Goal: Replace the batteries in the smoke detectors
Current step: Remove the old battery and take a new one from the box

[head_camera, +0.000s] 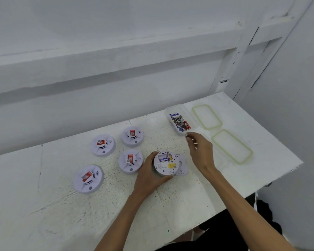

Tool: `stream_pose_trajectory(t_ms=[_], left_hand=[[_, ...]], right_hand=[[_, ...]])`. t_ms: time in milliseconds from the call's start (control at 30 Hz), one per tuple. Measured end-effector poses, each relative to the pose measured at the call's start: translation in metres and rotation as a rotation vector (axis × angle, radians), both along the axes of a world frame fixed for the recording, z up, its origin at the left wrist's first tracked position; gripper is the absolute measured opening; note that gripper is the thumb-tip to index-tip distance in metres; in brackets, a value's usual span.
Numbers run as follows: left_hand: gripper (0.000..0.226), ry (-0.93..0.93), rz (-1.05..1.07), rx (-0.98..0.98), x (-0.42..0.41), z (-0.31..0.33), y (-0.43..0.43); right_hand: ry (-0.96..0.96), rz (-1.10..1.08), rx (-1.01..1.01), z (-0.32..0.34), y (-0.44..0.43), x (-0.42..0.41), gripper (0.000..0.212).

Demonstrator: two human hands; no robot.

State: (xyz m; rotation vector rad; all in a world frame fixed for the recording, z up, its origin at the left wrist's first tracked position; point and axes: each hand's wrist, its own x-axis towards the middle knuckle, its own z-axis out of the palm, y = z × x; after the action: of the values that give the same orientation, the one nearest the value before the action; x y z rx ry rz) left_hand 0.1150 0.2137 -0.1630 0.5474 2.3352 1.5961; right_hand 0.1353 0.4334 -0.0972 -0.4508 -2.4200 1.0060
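Forearms come in from the bottom edge, and the left hand [149, 175] is wrapped around a flipped smoke detector [165, 163] sitting label side up on the white table [62, 214]. The right hand [200, 151] hovers at the near end of the clear tub [190, 115] of batteries [180, 122], fingers bunched, but I can't tell if it's pinching anything. Four other detectors [102, 145] lie face up off to the left.
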Motion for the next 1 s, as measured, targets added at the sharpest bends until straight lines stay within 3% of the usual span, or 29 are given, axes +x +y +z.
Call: stream_pose_trajectory(t_ms=[433, 1000], left_hand=[[0.098, 0.006, -0.001, 0.006, -0.001, -0.001, -0.001], [0.099, 0.013, -0.014, -0.007, -0.001, -0.002, 0.000]], right_hand=[[-0.350, -0.086, -0.190, -0.022, 0.045, 0.007, 0.008], [-0.427, -0.094, -0.120, -0.025, 0.040, 0.009, 0.011]])
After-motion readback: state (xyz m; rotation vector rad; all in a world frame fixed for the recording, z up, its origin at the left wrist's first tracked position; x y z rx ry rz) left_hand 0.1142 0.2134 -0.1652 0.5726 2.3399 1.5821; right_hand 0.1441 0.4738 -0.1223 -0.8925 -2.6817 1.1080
